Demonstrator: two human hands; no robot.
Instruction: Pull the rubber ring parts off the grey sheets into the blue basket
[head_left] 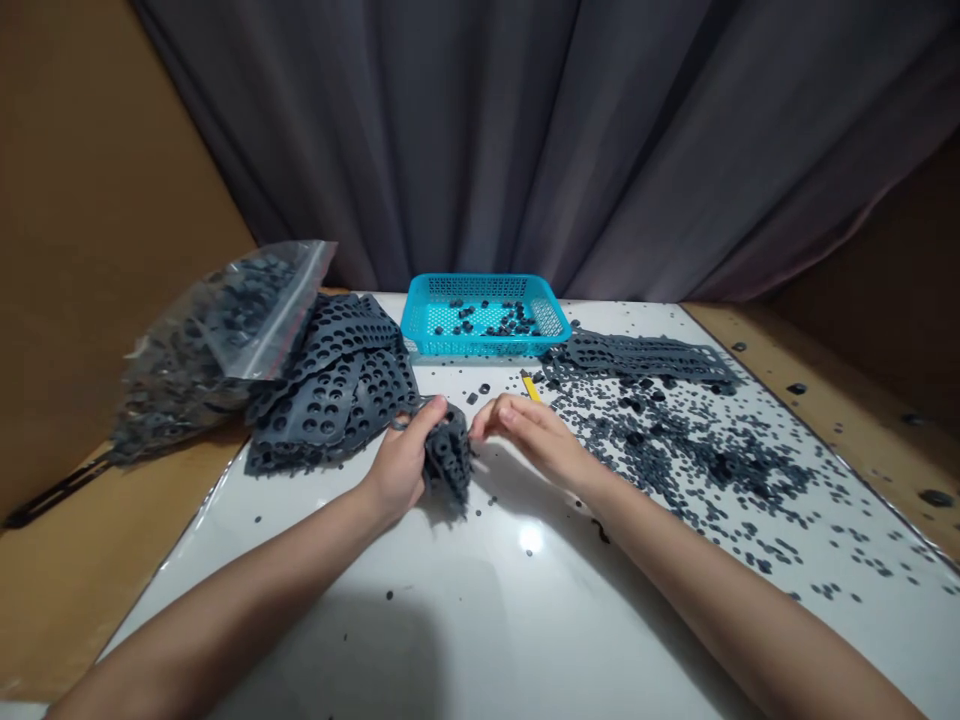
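My left hand (403,458) is closed on a dark grey rubber sheet (448,455), which is bent over and studded with small round shapes. Just right of the sheet's edge, my right hand (534,435) has its fingers curled and the fingertips pinched together. Whatever lies between those fingertips, if anything, is too small to make out. A stack of similar perforated rubber sheets (330,390) rests left of my left hand. Beyond both hands stands a turquoise plastic basket (486,347) with several small black pieces inside.
A clear zip bag (217,340) full of dark pieces leans at the left. Stripped sheet frames (645,357) lie at the back right, with many tiny black discs (705,460) scattered before them. A yellow-handled tool (531,387) sits behind my right hand. Grey curtains hang behind.
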